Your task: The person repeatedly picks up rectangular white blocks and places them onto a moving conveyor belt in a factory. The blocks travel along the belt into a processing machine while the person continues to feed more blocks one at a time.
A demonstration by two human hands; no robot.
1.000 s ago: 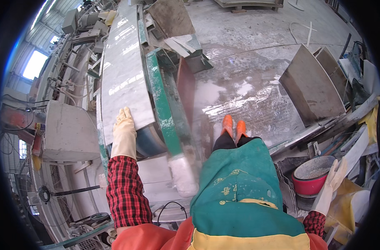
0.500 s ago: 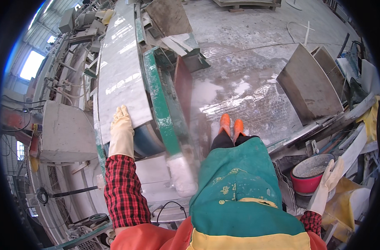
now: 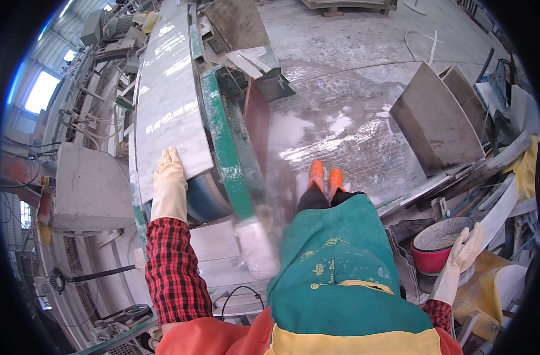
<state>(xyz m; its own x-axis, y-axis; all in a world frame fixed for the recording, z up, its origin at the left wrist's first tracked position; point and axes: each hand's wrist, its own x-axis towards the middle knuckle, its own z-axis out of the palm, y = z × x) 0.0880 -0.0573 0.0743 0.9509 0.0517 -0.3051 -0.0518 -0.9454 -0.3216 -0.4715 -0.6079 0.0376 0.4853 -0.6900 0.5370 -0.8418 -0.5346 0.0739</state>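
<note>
My left hand (image 3: 170,177), in a cream rubber glove, rests flat with fingers stretched out on the near end of a long, wet, pale grey stone slab (image 3: 169,112). The slab lies along a conveyor, whose dark blue roller (image 3: 208,200) shows under its near edge. My right hand (image 3: 463,253), gloved the same way, hangs out to the right with its fingers extended and nothing in them. Close beside it stands a red bucket (image 3: 431,260) with grey, grainy stuff inside.
A green metal rail (image 3: 222,142) edges the conveyor on its right. Large stone panels (image 3: 439,118) lean at the right above a cluttered rack. Wet concrete floor (image 3: 335,89) lies ahead of my orange boots (image 3: 317,173). Machinery (image 3: 86,189) with cables fills the left.
The view has shifted slightly, so most things sit a little further left. My left hand stays on the slab's end and my right hand stays beside the bucket.
</note>
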